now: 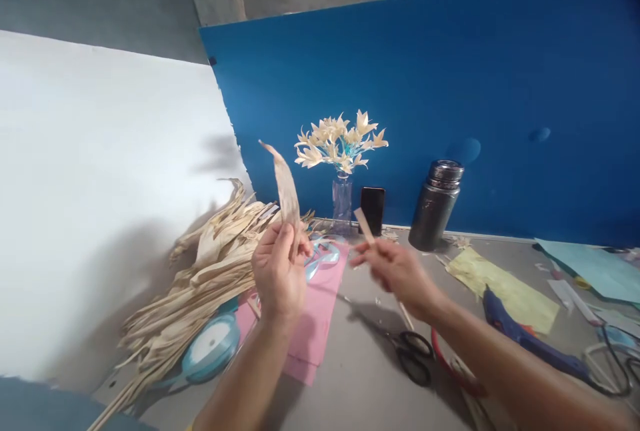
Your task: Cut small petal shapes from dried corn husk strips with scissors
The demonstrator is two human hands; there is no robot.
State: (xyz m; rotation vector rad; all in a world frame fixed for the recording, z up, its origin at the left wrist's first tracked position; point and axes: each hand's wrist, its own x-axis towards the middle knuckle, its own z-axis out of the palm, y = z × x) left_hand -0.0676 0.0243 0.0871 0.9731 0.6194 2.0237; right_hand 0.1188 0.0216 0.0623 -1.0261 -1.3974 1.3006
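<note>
My left hand [281, 271] is closed on a dried corn husk piece [287, 187], pinching its lower end. The piece stands upright, and its pointed tip curls to the left. To the right, my right hand [400, 274], slightly blurred, grips a narrow pale strip [365, 225] whose flat end sticks up past the fingers; I cannot tell what it is made of. Under my right forearm lie black-handled scissors [413, 354]. Beside my left hand is a large bundle of dried corn husks [200, 277]. Pink paper [313, 324] lies below my left hand, with light blue ribbon [325, 256] on it.
Husk flowers [345, 141] stand in a clear vase [343, 201] at the back, near a phone [373, 207] and a dark flask [436, 205]. A blue glue gun [530, 341] and yellow paper [505, 287] lie right. A ribbon roll [213, 345] is at left.
</note>
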